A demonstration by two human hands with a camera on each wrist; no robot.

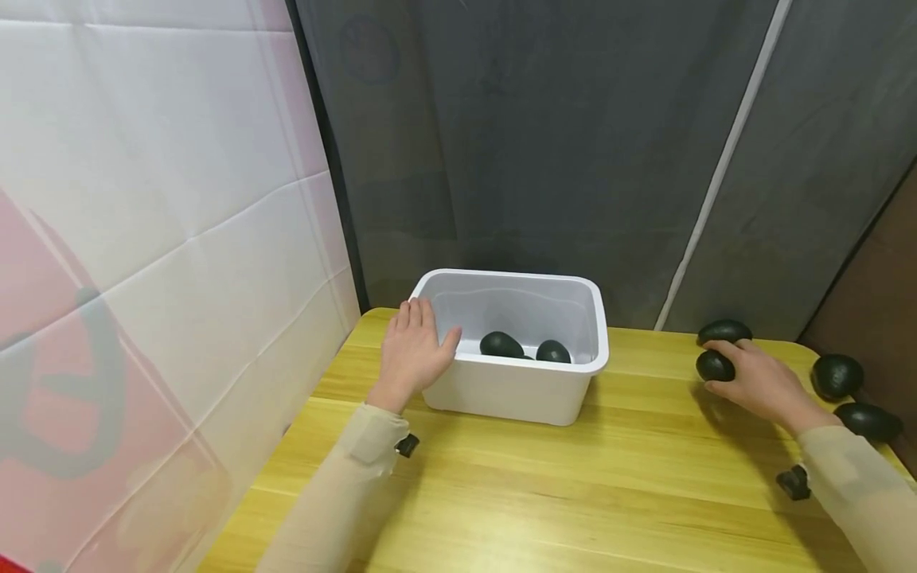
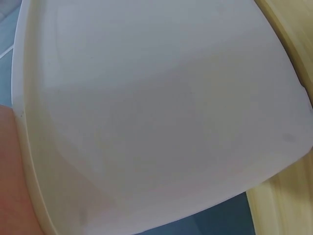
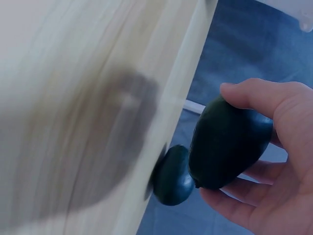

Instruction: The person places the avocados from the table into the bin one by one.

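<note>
A white plastic bin stands at the back of the wooden table, with two dark green avocados inside. My left hand rests flat against the bin's left wall, fingers straight. At the right, my right hand grips a dark avocado between thumb and fingers, just above the table. Another avocado lies right behind it.
Two more avocados lie near the table's right edge. A pink and white sheet hangs on the left, a dark grey curtain behind the table.
</note>
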